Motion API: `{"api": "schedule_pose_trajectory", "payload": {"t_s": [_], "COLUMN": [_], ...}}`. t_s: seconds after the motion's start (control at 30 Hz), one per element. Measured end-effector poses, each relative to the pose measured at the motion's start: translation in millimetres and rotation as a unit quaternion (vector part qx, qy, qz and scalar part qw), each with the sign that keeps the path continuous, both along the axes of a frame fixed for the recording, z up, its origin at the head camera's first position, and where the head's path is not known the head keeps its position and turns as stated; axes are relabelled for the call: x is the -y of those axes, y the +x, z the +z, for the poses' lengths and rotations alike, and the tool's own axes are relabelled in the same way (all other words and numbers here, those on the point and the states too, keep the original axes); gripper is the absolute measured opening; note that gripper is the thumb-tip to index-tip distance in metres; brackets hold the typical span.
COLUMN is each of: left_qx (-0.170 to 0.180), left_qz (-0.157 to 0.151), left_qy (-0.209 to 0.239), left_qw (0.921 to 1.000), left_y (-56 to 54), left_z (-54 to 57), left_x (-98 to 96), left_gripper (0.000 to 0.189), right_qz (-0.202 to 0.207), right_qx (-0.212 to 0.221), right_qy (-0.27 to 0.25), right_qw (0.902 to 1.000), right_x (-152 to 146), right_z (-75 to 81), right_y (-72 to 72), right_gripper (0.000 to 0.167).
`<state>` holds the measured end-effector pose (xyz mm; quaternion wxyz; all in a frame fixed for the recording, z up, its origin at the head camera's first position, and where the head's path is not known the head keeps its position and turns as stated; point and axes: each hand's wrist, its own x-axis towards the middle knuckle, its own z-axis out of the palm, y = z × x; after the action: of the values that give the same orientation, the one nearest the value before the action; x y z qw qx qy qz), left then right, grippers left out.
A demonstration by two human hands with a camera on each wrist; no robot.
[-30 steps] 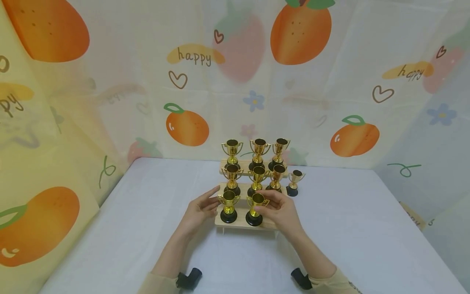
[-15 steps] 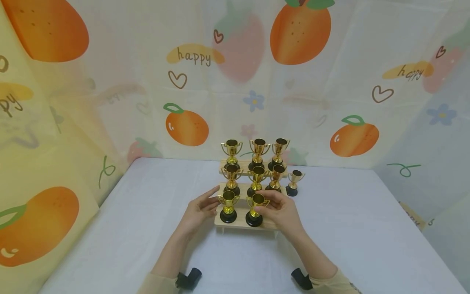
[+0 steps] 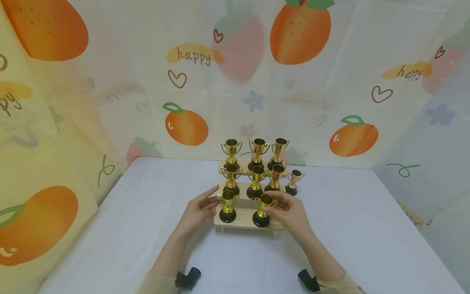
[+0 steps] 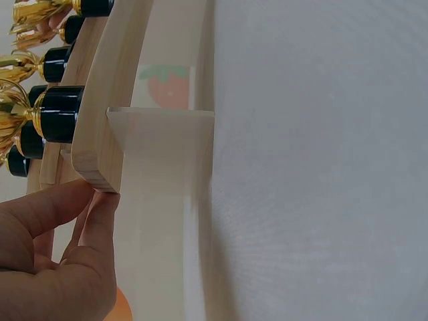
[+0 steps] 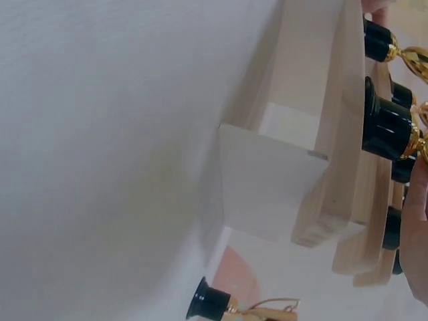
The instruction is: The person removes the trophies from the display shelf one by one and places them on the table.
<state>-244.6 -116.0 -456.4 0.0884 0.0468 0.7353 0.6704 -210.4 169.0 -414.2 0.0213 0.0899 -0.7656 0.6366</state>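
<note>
My right hand (image 3: 291, 210) pinches a small gold trophy cup (image 3: 266, 201) by its bowl and stem. The cup's black base rests upright on the lowest board (image 3: 240, 220) of a three-step wooden stand, right of centre. At the board's left end, the fingertips of my left hand (image 3: 200, 210) touch the edge; the left wrist view shows them against the wooden board (image 4: 100, 160). Another gold trophy (image 3: 228, 202) stands at the left of that board. In the right wrist view, the held trophy's black base (image 5: 388, 127) meets the board, while the hand shows only partly.
Three trophies stand on the middle board (image 3: 243, 190) and three on the top board (image 3: 243, 163). A loose trophy (image 3: 294, 181) stands on the white cloth (image 3: 338, 228), right of the stand. A fruit-print curtain (image 3: 235, 110) hangs behind the table.
My right hand has shifted the trophy rightward along the lowest board, widening the space from the left trophy. The left hand has stayed at the stand's left end.
</note>
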Motion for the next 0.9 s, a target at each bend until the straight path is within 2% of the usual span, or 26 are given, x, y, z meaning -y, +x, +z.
{"api": "schedule_pose_trajectory", "payload": {"t_s": [0.57,0.9], "left_qx": [0.001,0.001], "left_qz": [0.003,0.008], "left_qy": [0.000,0.001], "left_qw": [1.0000,1.0000], "left_y": [-0.9,-0.6], "left_z": [-1.7,-0.4], "left_x": [-0.8,-1.1], "left_gripper": [0.073,0.073], "right_qz": [-0.001,-0.039], "right_qx": [-0.039,-0.043], "right_qy": [0.009,0.040], "right_qw": [0.9992,0.9975], "right_x": [-42.1,-59.6], "right_z": [-2.2,0.4], "right_y": [1.1,1.6], "right_gripper": [0.046,0.044]}}
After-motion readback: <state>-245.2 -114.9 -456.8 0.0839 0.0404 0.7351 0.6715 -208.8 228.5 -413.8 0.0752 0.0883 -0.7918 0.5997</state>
